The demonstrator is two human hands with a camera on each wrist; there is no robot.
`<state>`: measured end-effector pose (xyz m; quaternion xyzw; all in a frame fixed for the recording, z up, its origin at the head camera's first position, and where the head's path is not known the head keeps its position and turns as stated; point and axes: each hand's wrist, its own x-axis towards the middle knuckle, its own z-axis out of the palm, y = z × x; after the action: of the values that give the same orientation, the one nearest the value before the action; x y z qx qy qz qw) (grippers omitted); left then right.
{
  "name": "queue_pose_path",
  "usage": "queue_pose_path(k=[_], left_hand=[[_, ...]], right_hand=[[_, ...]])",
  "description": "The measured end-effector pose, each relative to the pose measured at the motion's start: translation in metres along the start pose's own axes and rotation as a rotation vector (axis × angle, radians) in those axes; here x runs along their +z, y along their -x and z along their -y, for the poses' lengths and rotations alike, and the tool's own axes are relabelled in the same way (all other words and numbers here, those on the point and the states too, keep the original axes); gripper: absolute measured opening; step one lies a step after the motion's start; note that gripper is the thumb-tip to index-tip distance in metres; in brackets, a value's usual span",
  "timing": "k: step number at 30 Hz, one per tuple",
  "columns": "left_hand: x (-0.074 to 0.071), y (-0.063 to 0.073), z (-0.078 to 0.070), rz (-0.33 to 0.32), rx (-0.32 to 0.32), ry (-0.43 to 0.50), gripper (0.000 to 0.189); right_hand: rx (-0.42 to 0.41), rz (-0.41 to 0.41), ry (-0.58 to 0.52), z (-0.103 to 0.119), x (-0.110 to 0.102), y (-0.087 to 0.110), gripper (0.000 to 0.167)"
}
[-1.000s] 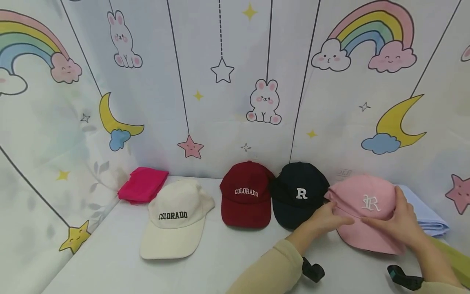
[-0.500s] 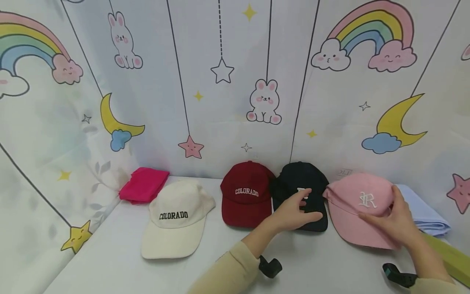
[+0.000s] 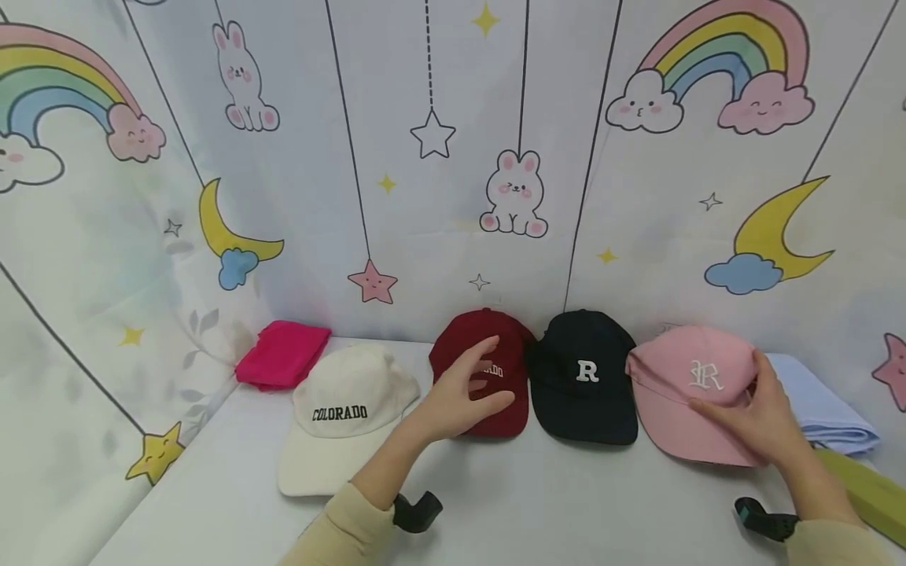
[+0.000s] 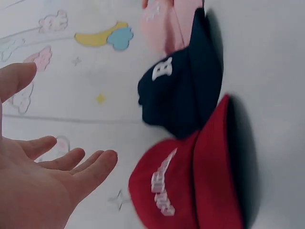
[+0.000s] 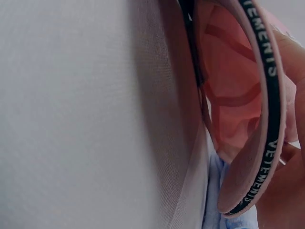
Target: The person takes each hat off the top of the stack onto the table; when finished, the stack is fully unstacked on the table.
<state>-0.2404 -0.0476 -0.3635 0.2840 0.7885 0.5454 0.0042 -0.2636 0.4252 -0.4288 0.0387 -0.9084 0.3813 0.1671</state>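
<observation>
My right hand (image 3: 760, 417) grips a pink baseball cap (image 3: 675, 393) by its right side, thumb across the front and fingers on the crown's edge. In the right wrist view the pink cap's brim (image 5: 252, 171) shows its lettered dark edge, lifted over the white surface. My left hand (image 3: 453, 397), fingers spread and holding nothing, overlaps a dark red cap (image 3: 506, 417) in the head view. The left wrist view shows that left hand (image 4: 43, 186) apart from the dark red cap (image 4: 176, 186). Between the dark red and pink caps sits a black cap (image 3: 583, 401) with a white R.
A cream cap (image 3: 340, 393) marked COLORADO sits left of the dark red one. Behind it lies a folded hot-pink cloth (image 3: 283, 354). Folded light-blue cloth (image 3: 828, 409) and a yellow-green strip (image 3: 863, 495) are at the right. A printed curtain (image 3: 453, 196) hangs behind.
My left hand has let go of the pink cap and moved left, past the black cap to the dark red one. The pink cap has shifted slightly up and left in my right hand.
</observation>
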Motion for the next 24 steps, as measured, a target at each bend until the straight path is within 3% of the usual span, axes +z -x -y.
queue_pose_path(k=[8, 12, 24], left_hand=[[-0.061, 0.033, 0.002, -0.117, 0.017, -0.018, 0.078], [-0.086, 0.05, 0.007, -0.183, 0.003, -0.07, 0.078], [-0.131, 0.112, 0.031, -0.331, -0.147, -0.148, 0.076]], right_hand=[[-0.023, 0.014, 0.005, -0.003, 0.0, -0.007, 0.124], [-0.013, 0.025, 0.007, -0.004, 0.0, -0.011, 0.124], [0.027, 0.084, -0.043, -0.01, 0.004, -0.016, 0.123]])
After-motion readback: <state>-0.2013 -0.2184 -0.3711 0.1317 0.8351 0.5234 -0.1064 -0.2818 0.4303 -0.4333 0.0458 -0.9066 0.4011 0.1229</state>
